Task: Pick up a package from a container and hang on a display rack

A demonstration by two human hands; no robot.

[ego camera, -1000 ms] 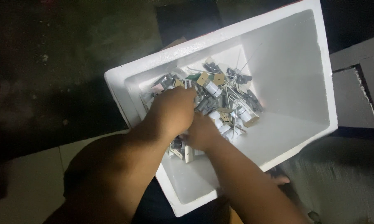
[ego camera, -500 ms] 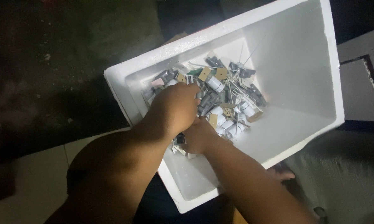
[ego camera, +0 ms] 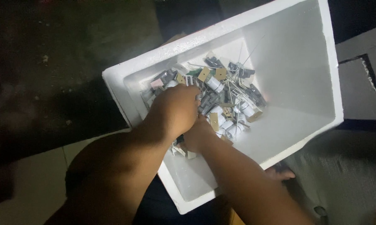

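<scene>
Left hand: my left hand (ego camera: pixel 175 109) lies knuckles-up on the heap, fingers curled into the parts; what they pinch, I cannot tell.
Right hand: my right hand (ego camera: pixel 198 135) is tucked under it, grip hidden.
Parts: small grey cylinders with wire legs and tan tags (ego camera: pixel 227 102), heaped by the far-left corner of the white foam box (ego camera: pixel 296 62).
Progress: I judge sorting barely begun; the heap looks whole.

The left hand (ego camera: pixel 175 110) covers part of the heap of small parts (ego camera: pixel 225 100) inside the white foam box (ego camera: pixel 296 62), hiding its own fingertips. The right hand (ego camera: pixel 198 135) lies half beneath it, grip unreadable. The box's far corner runs past the frame's top.
</scene>
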